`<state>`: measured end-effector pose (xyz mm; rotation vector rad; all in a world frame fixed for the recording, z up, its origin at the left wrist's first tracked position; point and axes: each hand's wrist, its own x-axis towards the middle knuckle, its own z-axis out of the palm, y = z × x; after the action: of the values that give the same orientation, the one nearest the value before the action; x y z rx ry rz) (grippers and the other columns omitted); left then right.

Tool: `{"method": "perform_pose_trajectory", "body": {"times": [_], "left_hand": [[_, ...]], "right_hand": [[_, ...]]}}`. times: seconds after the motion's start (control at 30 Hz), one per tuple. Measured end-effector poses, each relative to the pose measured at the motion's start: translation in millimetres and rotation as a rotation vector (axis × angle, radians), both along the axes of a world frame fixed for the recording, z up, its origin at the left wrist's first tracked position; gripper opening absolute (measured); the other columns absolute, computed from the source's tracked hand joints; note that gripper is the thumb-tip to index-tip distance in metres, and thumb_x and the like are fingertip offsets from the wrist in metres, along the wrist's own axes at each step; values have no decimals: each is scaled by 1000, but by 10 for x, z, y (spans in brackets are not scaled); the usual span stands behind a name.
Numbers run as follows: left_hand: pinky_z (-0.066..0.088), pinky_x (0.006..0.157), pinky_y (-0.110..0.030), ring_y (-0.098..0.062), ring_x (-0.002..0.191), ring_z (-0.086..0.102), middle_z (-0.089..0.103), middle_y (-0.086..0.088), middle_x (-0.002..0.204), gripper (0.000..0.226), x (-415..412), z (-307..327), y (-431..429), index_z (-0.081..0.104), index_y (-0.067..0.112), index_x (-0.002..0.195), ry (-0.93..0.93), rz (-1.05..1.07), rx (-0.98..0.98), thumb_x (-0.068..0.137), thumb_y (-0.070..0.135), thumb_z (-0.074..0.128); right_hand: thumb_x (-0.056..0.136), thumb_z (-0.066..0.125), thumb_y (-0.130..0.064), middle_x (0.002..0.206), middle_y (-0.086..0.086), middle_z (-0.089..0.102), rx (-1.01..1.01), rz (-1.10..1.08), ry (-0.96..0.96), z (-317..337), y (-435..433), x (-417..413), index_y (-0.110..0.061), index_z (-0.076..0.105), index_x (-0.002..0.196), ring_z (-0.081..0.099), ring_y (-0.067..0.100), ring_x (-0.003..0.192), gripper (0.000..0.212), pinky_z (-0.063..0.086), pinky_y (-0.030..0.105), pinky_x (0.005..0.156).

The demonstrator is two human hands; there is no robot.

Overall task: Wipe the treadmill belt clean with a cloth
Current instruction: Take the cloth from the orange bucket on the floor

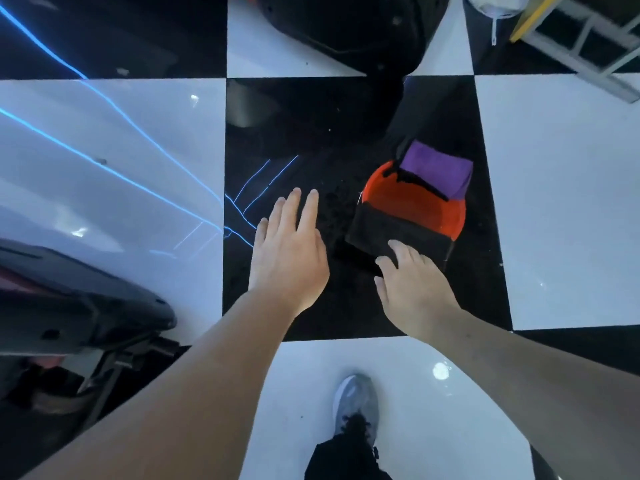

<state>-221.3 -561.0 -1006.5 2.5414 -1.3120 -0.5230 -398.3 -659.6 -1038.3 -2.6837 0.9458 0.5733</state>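
Checkered floor (554, 202); left hand (289, 261) splayed, right hand (414, 289) relaxed on black cloth (398, 230).

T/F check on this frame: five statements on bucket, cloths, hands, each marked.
1. The round orange plastic bucket stands on a black floor tile. True.
2. A purple cloth is draped over the bucket's far rim. True.
3. Fingers of the right hand lie at the black fabric cloth draped over the bucket's near rim. True.
4. The left hand grips the black fabric cloth. False: it is open beside the bucket, holding nothing.
5. A bare foot shows below. False: it wears a grey shoe.
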Motion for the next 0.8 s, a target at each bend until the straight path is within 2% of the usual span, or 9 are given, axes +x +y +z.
{"method": "perform_pose_trajectory", "body": {"times": [0.13, 0.27, 0.4, 0.47, 0.57, 0.63, 0.8], "left_hand": [[18, 122, -46, -25, 152, 9, 14, -4, 164, 57, 26, -464, -185, 11, 22, 157, 5, -1, 10, 104, 26, 32], [18, 122, -47, -27, 151, 11, 12, -5, 164, 61, 51, -819, -133, 6, 24, 157, -37, -76, 56, 103, 25, 33], [14, 122, -46, -26, 152, 6, 9, -5, 165, 63, 87, -1056, -57, 0, 28, 157, -45, -72, 86, 103, 25, 32], [13, 122, -46, -25, 152, 5, 8, -4, 165, 63, 89, -1137, -14, -1, 30, 157, -38, -65, 91, 104, 26, 32], [13, 123, -46, -25, 152, 5, 8, -3, 165, 61, 72, -1194, 58, 2, 31, 157, -23, -50, 97, 104, 25, 32], [14, 122, -45, -26, 152, 7, 10, -4, 165, 61, 34, -1186, 101, 5, 31, 157, -14, -38, 94, 104, 24, 32], [18, 121, -46, -27, 151, 10, 14, -5, 164, 60, -27, -1089, 197, 7, 31, 157, 4, -6, 88, 104, 24, 33]], "right_hand": [[99, 51, -31, 150, 18, 40, -25, 67, -3, -520, -185, 99, -13, 58, 132, 42, 34, 136, 38, 39, 46, 111], [92, 63, -31, 156, 21, 26, -87, 49, -35, -823, -395, 191, -19, 51, 131, 33, 43, 142, 43, 34, 54, 114], [84, 71, -48, 160, 24, 11, -53, -31, 40, -1086, -654, 175, -28, 40, 115, 17, 47, 147, 48, 18, 60, 119], [80, 72, -56, 157, 26, 16, -1, -74, 117, -1164, -749, 192, -31, 32, 103, 20, 47, 145, 53, 16, 58, 119], [73, 77, -53, 129, 16, 44, 1, -72, 117, -1172, -803, 227, -32, 28, 96, 41, 38, 119, 58, 33, 53, 106], [70, 78, -51, 113, 11, 45, -52, -48, 70, -1139, -805, 206, -32, 32, 96, 41, 32, 106, 57, 36, 49, 95], [68, 82, -46, 98, 11, 47, -150, -7, 8, -981, -706, 161, -27, 37, 93, 42, 31, 92, 54, 39, 47, 82]]}}
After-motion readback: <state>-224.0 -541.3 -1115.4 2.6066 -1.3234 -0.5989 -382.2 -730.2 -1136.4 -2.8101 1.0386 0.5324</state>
